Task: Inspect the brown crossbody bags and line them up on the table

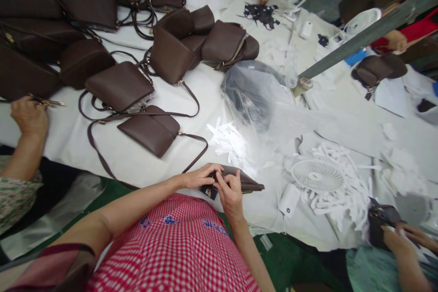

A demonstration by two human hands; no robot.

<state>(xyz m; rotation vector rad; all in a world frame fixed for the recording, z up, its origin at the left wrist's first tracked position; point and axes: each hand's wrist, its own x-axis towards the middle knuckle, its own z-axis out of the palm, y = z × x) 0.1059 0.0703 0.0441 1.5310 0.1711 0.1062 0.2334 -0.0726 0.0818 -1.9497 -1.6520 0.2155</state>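
At the table's near edge, a dark brown handbag (251, 182) lies almost edge-on in front of me. My left hand (201, 176) grips its left end, fingers bent together. My right hand (231, 192) pinches close beside it at the same end, one finger pointing up. The exact spot between my fingertips is hidden. A small black tag (209, 191) hangs below my left fingers. Just beyond the bag is a pile of white strips (231, 143). To the left, a brown shoulder bag (150, 131) lies flat with its strap looped toward me.
Many brown bags (112, 84) crowd the left side. Clear plastic (253, 91) covers a dark bundle ahead. A white fan (317, 175) and loose strips stand right, near a slanting metal post (342, 43). Co-workers' hands (30, 118) appear around the table, one with scissors (48, 101).
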